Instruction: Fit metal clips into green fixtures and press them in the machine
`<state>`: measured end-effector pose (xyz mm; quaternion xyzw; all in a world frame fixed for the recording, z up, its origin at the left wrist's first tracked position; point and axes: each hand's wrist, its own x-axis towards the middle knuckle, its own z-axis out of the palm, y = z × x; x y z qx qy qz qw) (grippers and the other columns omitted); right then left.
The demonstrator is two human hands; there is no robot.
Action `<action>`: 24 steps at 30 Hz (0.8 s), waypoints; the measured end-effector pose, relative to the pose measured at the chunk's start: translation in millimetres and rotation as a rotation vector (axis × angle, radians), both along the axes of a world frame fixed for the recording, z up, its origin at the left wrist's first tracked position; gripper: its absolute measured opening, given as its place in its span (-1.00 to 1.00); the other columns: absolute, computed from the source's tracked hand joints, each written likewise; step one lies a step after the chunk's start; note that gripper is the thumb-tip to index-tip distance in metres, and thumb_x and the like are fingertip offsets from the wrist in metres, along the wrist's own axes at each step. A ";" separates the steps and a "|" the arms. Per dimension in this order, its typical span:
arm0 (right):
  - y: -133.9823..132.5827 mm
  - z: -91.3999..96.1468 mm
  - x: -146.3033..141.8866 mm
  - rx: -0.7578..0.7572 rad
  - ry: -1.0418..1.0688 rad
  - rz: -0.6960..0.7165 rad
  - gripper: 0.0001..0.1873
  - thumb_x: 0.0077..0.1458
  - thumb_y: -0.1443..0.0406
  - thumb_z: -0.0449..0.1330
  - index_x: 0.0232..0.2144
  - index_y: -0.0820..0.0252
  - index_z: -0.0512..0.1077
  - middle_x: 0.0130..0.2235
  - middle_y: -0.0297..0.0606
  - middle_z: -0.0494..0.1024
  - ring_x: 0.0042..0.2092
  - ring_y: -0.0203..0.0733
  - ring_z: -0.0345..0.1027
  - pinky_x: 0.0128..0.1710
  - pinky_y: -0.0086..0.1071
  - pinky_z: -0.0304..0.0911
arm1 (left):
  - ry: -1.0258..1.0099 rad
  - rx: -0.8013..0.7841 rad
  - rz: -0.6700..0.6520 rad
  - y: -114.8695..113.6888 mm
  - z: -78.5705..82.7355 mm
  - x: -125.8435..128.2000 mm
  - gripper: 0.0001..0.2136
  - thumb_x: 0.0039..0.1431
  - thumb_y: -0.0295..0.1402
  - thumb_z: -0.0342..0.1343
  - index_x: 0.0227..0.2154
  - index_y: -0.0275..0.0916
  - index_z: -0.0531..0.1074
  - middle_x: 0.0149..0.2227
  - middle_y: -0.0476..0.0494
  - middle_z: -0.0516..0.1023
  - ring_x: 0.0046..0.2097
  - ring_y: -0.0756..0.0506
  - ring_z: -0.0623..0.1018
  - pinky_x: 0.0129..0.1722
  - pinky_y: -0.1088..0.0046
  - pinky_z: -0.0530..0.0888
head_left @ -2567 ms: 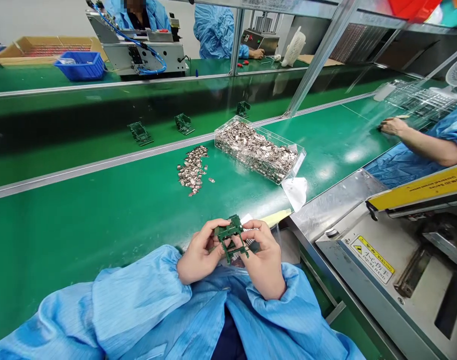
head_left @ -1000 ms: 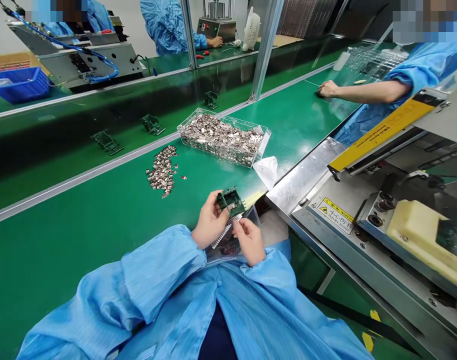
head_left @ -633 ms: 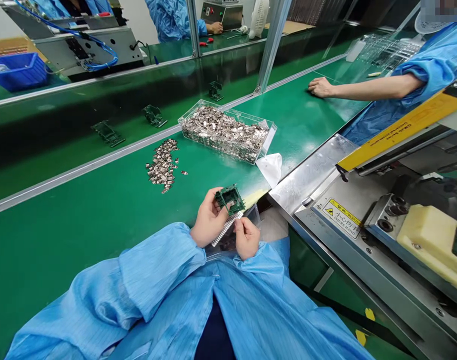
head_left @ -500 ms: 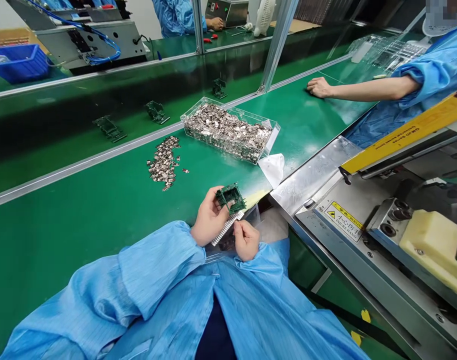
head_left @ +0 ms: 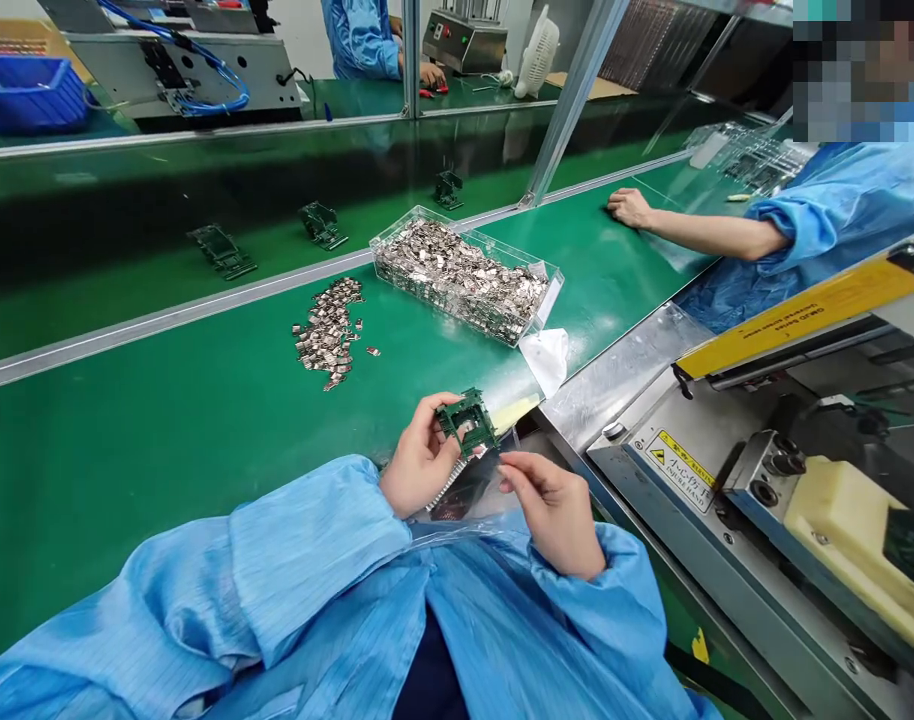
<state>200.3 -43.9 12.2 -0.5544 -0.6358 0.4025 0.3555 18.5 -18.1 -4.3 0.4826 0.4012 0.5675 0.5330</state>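
My left hand [head_left: 421, 468] is closed round the left side of a green circuit board [head_left: 485, 432], a square frame with a wide opening, tilted in front of my chest. Thumb and forefinger of my right hand [head_left: 560, 508] are pinched together by the board's lower right corner; whatever lies between them is too small to make out. Beneath the board, a ribbed pale strip [head_left: 446, 488] is partly covered by my left hand. Past my hands, a loose pile of small metal pieces [head_left: 328, 335] lies on the green bench [head_left: 239, 420].
A clear plastic box [head_left: 536, 325] full of metal pieces stands beyond my hands, with a white scrap [head_left: 547, 360] beside it. Several green boards [head_left: 323, 226] lie along the back ledge. To the right are a machine [head_left: 734, 480] and a co-worker's hand [head_left: 629, 208].
My right hand has moved up and right, from near the strip to the board's lower right corner. The board stays in my left hand. The co-worker has leaned farther into view.
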 end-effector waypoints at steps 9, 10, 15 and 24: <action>17.9 13.6 -41.5 0.397 0.160 -0.116 -0.91 0.14 0.33 0.24 -0.31 0.07 0.56 -0.25 -0.24 0.44 -0.18 -0.13 0.36 -0.18 -0.25 0.32 | 0.174 0.102 -0.005 -6.9 -0.6 -4.4 -0.68 0.28 -0.22 0.06 0.04 -0.17 0.26 -0.35 -0.05 0.45 -0.42 0.00 0.44 -0.42 0.52 0.43; 18.7 11.0 -45.9 0.410 0.141 -0.142 -0.92 0.14 0.32 0.25 -0.32 0.07 0.56 -0.23 -0.23 0.43 -0.15 -0.11 0.35 -0.15 -0.23 0.32 | 0.185 0.111 -0.007 -7.3 -0.3 -4.4 -0.69 0.28 -0.24 0.05 0.04 -0.17 0.25 -0.35 -0.04 0.45 -0.43 0.01 0.44 -0.43 0.53 0.42; 19.0 1.5 -57.2 0.420 0.096 -0.249 -0.94 0.11 0.31 0.26 -0.36 0.09 0.56 -0.15 -0.21 0.40 -0.07 -0.05 0.33 -0.07 -0.15 0.28 | 0.192 0.126 -0.015 -7.1 2.4 -3.8 -0.70 0.28 -0.34 0.03 0.05 -0.17 0.21 -0.31 -0.05 0.49 -0.44 0.03 0.46 -0.45 0.55 0.42; 18.7 -7.8 -70.6 0.383 0.174 -0.377 -0.89 0.11 0.22 0.26 -0.41 0.12 0.49 -0.16 -0.20 0.38 -0.10 -0.06 0.33 -0.07 -0.13 0.32 | 0.293 0.137 -0.008 -9.9 4.8 -3.7 -0.68 0.27 -0.39 0.03 0.06 -0.15 0.21 -0.28 -0.06 0.52 -0.42 0.02 0.47 -0.44 0.53 0.41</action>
